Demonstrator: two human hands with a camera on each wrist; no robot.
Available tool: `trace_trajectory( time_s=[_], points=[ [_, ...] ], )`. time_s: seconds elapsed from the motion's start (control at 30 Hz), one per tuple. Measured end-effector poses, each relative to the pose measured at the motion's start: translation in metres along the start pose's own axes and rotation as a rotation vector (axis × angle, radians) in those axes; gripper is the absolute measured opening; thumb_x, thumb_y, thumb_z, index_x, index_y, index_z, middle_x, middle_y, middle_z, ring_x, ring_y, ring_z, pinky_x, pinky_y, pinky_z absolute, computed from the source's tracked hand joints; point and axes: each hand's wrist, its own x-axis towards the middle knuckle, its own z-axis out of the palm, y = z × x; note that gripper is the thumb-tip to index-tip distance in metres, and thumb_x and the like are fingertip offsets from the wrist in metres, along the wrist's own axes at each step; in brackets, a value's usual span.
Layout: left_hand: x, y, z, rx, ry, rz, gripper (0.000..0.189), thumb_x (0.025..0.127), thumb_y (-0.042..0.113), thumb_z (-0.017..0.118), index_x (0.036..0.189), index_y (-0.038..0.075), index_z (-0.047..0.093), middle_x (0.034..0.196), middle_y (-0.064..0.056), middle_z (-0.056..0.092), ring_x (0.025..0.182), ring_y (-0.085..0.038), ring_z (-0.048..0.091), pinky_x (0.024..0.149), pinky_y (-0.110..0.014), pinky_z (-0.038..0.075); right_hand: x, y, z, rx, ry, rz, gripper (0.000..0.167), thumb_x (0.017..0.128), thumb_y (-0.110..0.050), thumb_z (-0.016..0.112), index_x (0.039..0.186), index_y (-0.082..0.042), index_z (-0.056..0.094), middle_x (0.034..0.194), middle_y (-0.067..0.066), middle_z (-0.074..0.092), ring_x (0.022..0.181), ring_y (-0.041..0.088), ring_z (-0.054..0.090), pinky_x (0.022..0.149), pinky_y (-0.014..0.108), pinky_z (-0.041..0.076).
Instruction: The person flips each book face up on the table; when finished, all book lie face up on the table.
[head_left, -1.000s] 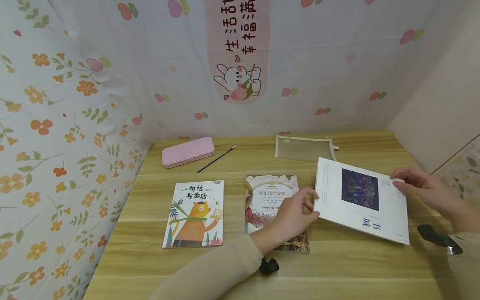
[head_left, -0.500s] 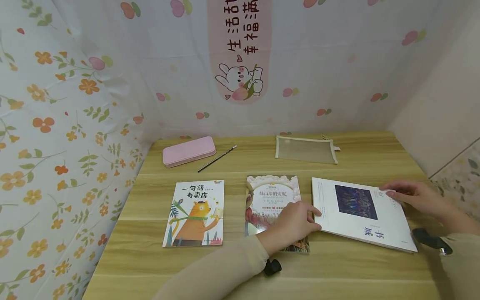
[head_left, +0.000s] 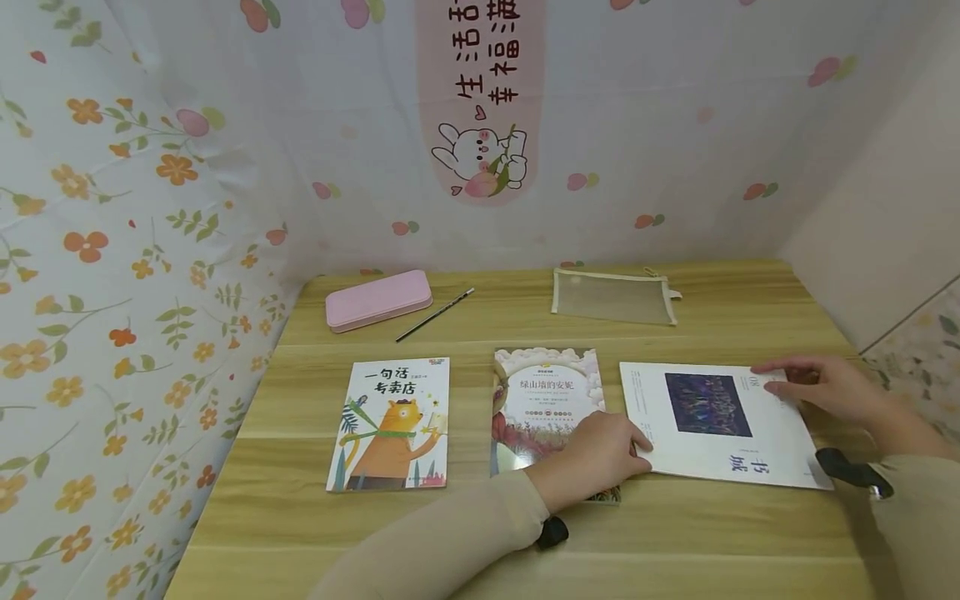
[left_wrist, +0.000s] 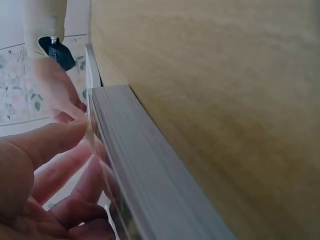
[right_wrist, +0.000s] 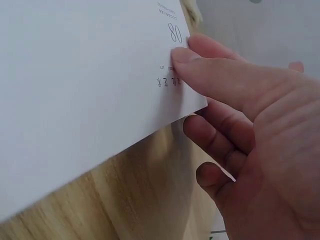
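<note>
A white magazine (head_left: pixel 697 458) with a dark square picture on its cover lies low over the right part of the table, its lettering turned sideways. My right hand (head_left: pixel 828 387) grips its far right edge; in the right wrist view, the thumb (right_wrist: pixel 215 75) lies on the cover while other fingers go behind the edge. At the opposite edge, my left hand (head_left: pixel 596 462) pinches the near left corner between thumb and fingertips. That hand passes over the lower part of a picture book (head_left: pixel 543 392) with a pale, flowery cover, partly hiding it.
Left of these lies a thin book with an orange bear (head_left: pixel 393 442). Behind stand a pink pencil case (head_left: pixel 378 302), a dark pencil (head_left: pixel 435 315) and a mesh zip pouch (head_left: pixel 611 298) on the wooden table (head_left: pixel 480 542). Patterned cloth hangs at the back and left.
The magazine has come down from a raised, tilted position to lie nearly flat, shifting slightly left and turning straighter. Both hands have moved with it, keeping hold of its edges.
</note>
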Motion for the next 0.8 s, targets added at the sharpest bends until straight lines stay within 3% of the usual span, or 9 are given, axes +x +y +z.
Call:
trace_trajectory(
  time_s=[0.17, 0.27, 0.37, 0.5, 0.6, 0.7, 0.8],
  points=[
    [0.001, 0.001, -0.001, 0.111, -0.011, 0.014, 0.011, 0.09, 0.037, 0.08, 0.101, 0.04, 0.082, 0.078, 0.026, 0.073, 0.088, 0.004, 0.065, 0.077, -0.01, 0.045, 0.002, -0.002, 0.002, -0.042, -0.016, -0.002, 0.033, 0.089, -0.025, 0.083, 0.119, -0.012, 0.077, 0.095, 0.005, 0.062, 0.079, 0.007, 0.047, 0.064, 0.025, 0.037],
    [0.003, 0.0, -0.002, 0.144, -0.022, 0.026, 0.012, 0.09, 0.033, 0.08, 0.1, 0.04, 0.082, 0.081, 0.026, 0.074, 0.095, 0.001, 0.066, 0.081, -0.011, 0.046, 0.001, -0.001, 0.005, -0.053, -0.02, -0.018, 0.032, 0.088, -0.025, 0.084, 0.117, -0.014, 0.079, 0.12, 0.017, 0.063, 0.101, 0.019, 0.052, 0.074, 0.022, 0.036],
    [0.005, -0.002, -0.004, 0.146, -0.039, 0.043, 0.016, 0.089, 0.029, 0.08, 0.101, 0.039, 0.082, 0.083, 0.025, 0.074, 0.092, 0.002, 0.065, 0.077, -0.011, 0.045, 0.0, -0.002, 0.009, -0.045, -0.005, -0.039, 0.03, 0.088, -0.021, 0.083, 0.115, -0.011, 0.079, 0.135, 0.027, 0.054, 0.118, 0.037, 0.047, 0.082, 0.02, 0.03],
    [0.012, -0.006, -0.007, 0.163, -0.036, 0.086, 0.026, 0.089, 0.026, 0.079, 0.113, 0.037, 0.079, 0.087, 0.022, 0.073, 0.089, 0.001, 0.063, 0.07, -0.011, 0.042, -0.007, -0.005, 0.013, -0.057, 0.034, -0.028, 0.032, 0.086, -0.016, 0.084, 0.115, -0.003, 0.077, 0.132, 0.03, 0.054, 0.117, 0.05, 0.047, 0.09, 0.04, 0.038],
    [0.019, -0.01, -0.01, 0.193, -0.004, 0.094, 0.035, 0.09, 0.027, 0.079, 0.124, 0.037, 0.075, 0.105, 0.016, 0.072, 0.101, -0.005, 0.063, 0.073, -0.013, 0.044, -0.015, -0.009, 0.014, -0.055, 0.042, 0.022, 0.039, 0.086, -0.017, 0.084, 0.119, 0.001, 0.074, 0.132, 0.034, 0.052, 0.117, 0.054, 0.045, 0.089, 0.063, 0.037],
    [0.028, -0.014, -0.017, 0.213, 0.006, 0.069, 0.04, 0.09, 0.029, 0.078, 0.129, 0.036, 0.072, 0.122, 0.009, 0.07, 0.108, -0.011, 0.06, 0.074, -0.017, 0.045, -0.023, -0.012, 0.013, -0.047, 0.031, 0.065, 0.046, 0.087, -0.021, 0.084, 0.125, 0.002, 0.07, 0.136, 0.038, 0.048, 0.12, 0.059, 0.043, 0.09, 0.07, 0.036],
    [0.036, -0.016, -0.023, 0.233, -0.012, 0.043, 0.043, 0.089, 0.029, 0.078, 0.132, 0.033, 0.071, 0.128, 0.007, 0.068, 0.1, -0.011, 0.053, 0.071, -0.019, 0.041, -0.029, -0.015, 0.012, -0.065, 0.011, 0.071, 0.051, 0.085, -0.023, 0.086, 0.127, 0.001, 0.069, 0.137, 0.04, 0.048, 0.119, 0.061, 0.046, 0.089, 0.073, 0.038]
  ],
)
